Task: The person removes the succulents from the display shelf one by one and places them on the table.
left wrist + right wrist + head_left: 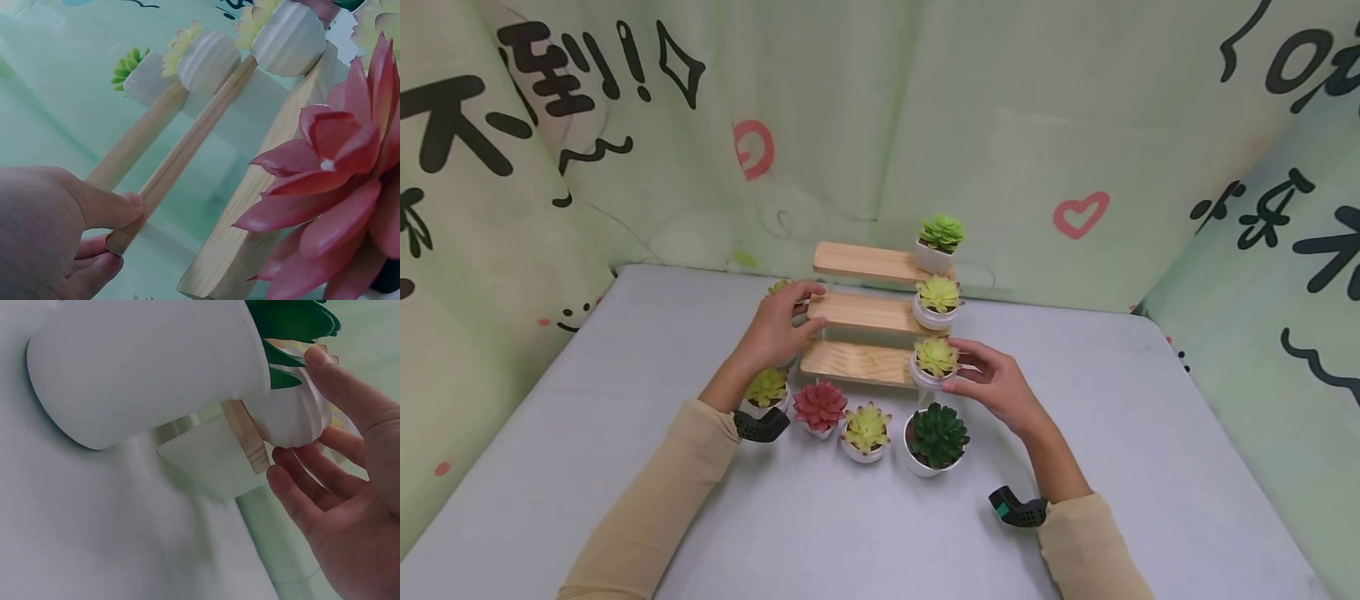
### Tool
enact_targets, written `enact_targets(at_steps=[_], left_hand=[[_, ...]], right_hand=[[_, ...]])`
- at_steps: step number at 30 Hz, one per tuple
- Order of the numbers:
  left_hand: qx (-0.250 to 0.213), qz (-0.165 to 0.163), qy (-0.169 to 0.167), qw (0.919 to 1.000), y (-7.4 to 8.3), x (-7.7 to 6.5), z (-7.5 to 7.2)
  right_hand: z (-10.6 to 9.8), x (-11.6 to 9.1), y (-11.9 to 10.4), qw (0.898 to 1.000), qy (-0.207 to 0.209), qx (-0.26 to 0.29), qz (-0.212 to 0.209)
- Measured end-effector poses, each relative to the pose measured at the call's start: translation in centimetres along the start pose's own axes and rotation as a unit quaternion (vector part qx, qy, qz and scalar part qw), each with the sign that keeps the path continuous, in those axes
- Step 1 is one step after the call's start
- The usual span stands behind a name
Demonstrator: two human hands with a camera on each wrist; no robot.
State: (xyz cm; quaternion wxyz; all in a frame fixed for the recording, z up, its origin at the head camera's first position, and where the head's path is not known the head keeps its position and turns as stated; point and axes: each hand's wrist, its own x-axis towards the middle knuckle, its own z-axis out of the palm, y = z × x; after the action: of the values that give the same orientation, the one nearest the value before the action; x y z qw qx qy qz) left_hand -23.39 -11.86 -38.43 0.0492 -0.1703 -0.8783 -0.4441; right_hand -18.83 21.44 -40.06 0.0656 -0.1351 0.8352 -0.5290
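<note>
A three-tier wooden plant stand (857,362) stands at the back of the table. My left hand (778,332) pinches the left end of its middle shelf (181,159), thumb on one face and fingers behind. My right hand (996,385) holds a yellow-green potted succulent (936,358) at the right end of the lowest shelf; in the right wrist view thumb and fingers are around its white ribbed pot (284,419). Above it, another yellow-green succulent (938,296) sits on the middle shelf, and a bright green succulent (942,233) in a square pot on the top one.
In front of the stand are a red succulent (820,407), a yellow one (867,429) and a dark green one (937,437) in a larger white pot. Another yellow-green plant (767,388) stands by my left wrist; one more (777,287) is partly hidden behind my left hand. A printed curtain (850,167) hangs behind.
</note>
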Motion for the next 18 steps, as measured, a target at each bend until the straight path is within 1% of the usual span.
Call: enact_targets(at_steps=[7,12,18], left_hand=[[-0.005,-0.003,-0.004,1.0,0.1,-0.1,-0.1],[-0.011,-0.002,-0.003,0.9999,0.0,0.0,-0.1],[-0.015,-0.001,-0.006,0.9999,-0.3,-0.1,-0.1]], right_hand=[[0.5,0.2,0.2,1.0,-0.006,-0.006,0.01],[0.8,0.4,0.3,1.0,0.0,-0.011,0.007],[1.1,0.3,0.2,1.0,0.01,-0.026,0.014]])
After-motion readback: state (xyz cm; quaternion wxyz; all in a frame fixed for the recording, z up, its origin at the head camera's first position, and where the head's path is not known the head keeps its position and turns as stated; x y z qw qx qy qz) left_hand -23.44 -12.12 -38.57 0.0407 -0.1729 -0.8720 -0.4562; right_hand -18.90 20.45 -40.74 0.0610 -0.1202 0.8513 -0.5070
